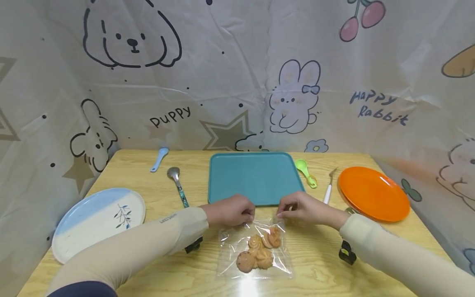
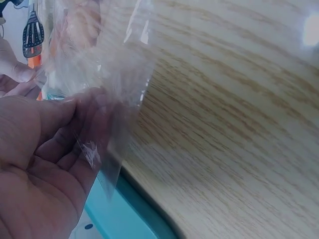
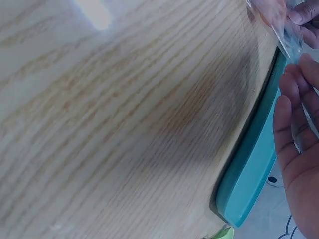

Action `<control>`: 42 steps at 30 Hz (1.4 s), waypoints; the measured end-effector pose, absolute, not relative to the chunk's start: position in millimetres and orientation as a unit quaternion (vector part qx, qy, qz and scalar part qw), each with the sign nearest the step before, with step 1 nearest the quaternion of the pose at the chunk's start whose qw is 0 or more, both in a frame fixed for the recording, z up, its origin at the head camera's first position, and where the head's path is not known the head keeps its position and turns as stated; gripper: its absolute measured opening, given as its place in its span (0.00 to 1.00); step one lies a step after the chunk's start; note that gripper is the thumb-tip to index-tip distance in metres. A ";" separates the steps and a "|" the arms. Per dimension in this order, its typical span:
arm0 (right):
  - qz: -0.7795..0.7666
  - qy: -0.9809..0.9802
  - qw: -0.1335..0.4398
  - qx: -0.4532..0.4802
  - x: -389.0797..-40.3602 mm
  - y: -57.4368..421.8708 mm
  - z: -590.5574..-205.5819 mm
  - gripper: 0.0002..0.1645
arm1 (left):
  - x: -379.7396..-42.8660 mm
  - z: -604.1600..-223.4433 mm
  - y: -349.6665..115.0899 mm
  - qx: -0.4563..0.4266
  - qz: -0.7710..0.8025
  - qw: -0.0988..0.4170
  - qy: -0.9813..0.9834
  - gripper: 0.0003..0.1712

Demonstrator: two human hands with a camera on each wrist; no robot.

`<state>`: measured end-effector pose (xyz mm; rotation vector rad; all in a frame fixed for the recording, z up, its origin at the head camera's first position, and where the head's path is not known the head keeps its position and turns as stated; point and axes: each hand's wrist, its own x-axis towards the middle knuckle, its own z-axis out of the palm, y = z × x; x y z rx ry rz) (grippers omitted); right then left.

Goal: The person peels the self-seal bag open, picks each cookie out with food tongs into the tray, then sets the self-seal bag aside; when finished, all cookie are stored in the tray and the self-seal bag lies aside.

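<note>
A clear plastic bag (image 1: 230, 264) with several cookies (image 1: 264, 258) in it lies near the table's front edge. At its upper left corner my left hand (image 1: 233, 210) pinches the film between thumb and fingers; the left wrist view shows the bag (image 2: 127, 99) draped over those fingers. My right hand (image 1: 302, 208) pinches the upper right corner, and in the right wrist view the film (image 3: 291, 42) runs to its thumb and fingertips. Just behind both hands lies a teal tray (image 1: 254, 177).
An oval blue-and-white plate (image 1: 85, 231) sits left, beside a metal spoon (image 1: 178, 181) and a small blue spoon (image 1: 160, 159). Right of the tray are a green measuring spoon (image 1: 304, 169), a white-handled fork (image 1: 328, 192) and an orange plate (image 1: 372, 194). A printed cloth (image 1: 222, 90) hangs behind the table.
</note>
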<state>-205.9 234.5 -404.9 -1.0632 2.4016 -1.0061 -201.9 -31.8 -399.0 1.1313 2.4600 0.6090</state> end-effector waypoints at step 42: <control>-0.194 0.894 0.066 -0.398 -196.2 222.8 -410.9 0.06 | -207.8 -400.1 -30.2 0.404 0.208 0.190 0.870 0.10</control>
